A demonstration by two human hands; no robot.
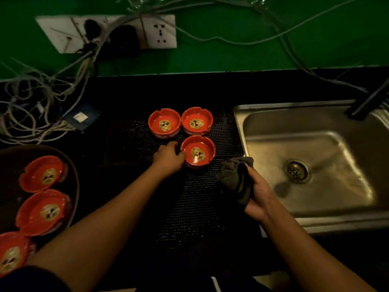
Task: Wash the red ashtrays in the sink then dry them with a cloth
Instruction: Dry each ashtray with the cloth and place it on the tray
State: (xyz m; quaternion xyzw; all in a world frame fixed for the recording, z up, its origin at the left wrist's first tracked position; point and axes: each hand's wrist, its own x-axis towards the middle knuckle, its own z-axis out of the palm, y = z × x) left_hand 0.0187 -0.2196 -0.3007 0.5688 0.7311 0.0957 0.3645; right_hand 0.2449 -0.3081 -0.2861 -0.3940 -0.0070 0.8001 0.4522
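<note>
Three red ashtrays stand on a black mesh mat (130,144): one at the back left (164,123), one at the back right (197,121) and a nearer one (198,151). My left hand (168,157) holds the nearer ashtray by its left rim, thumb over the edge. My right hand (257,194) grips a dark grey cloth (233,178) bunched above the mat, just left of the steel sink (273,144). Three more red ashtrays (43,173) (44,211) (11,252) lie in a dark round tray (73,178) at the left.
The sink basin has a drain (297,171) and a dark tap (370,100) at its back right. A tangle of cables (37,108) and a small box (82,118) lie at the back left, under a wall socket panel (109,32) on the green wall.
</note>
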